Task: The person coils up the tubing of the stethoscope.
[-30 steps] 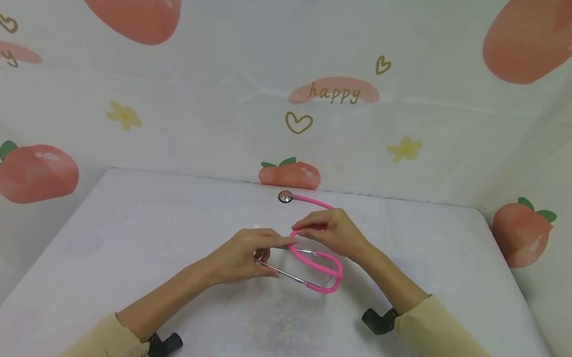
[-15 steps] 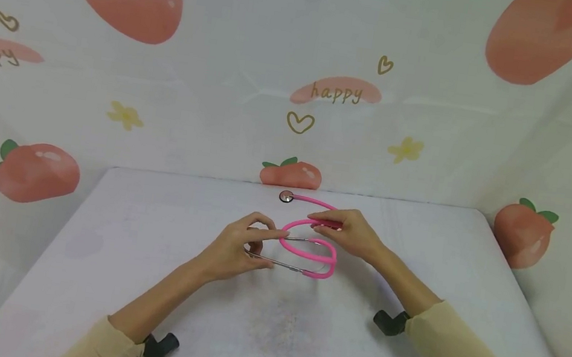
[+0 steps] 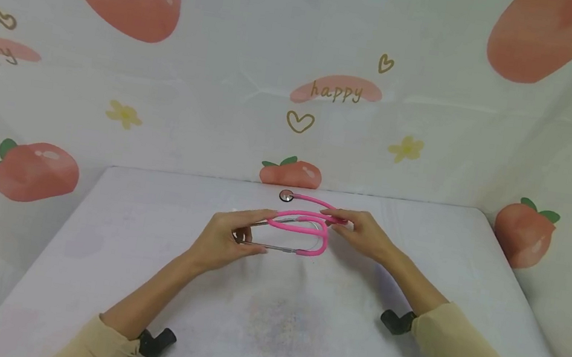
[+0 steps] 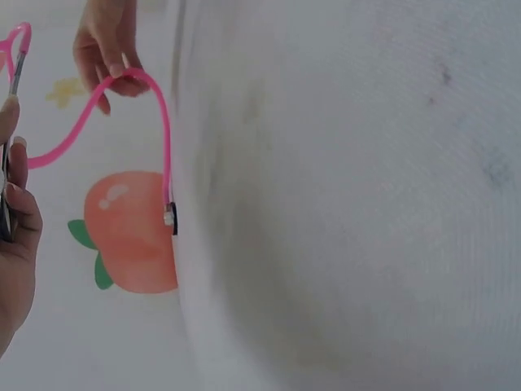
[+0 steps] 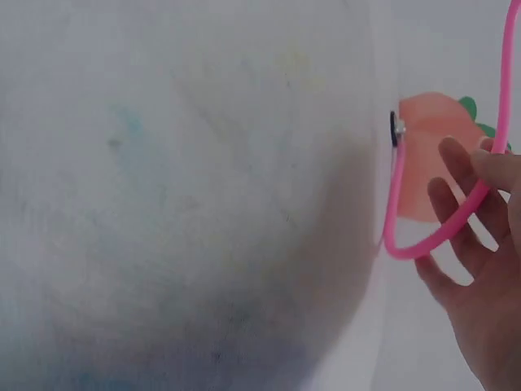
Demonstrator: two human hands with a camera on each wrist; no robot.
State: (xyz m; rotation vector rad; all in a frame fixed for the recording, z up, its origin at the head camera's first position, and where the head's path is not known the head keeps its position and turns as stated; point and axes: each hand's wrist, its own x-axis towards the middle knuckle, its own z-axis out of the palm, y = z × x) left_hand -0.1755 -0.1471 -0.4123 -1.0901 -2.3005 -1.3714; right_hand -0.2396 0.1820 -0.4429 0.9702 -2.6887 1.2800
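Note:
A stethoscope with pink tubing (image 3: 306, 230) is held between both hands above the table. My left hand (image 3: 225, 237) grips its metal ear tubes (image 3: 268, 247), with thumb and fingers spread along the two of them. With thumb and fingers my right hand (image 3: 363, 233) pinches the pink tube partway along; in the right wrist view the tube (image 5: 456, 226) runs across the fingers under the thumb. The round chest piece (image 3: 286, 195) rests at the table's far edge, and the left wrist view shows it (image 4: 171, 218) at the tube's end. The earpieces are hidden by my left hand.
A white-covered table (image 3: 287, 325) spreads under both arms. Behind it hangs a white cloth (image 3: 213, 71) printed with peaches, hearts and flowers. Black angled devices (image 3: 157, 342) are strapped at both wrists, near the beige sleeves.
My left hand has moved left and slightly away, carrying the ear tubes. My right hand has slid to the right along the tube, away from the left. The chest piece has stayed in place.

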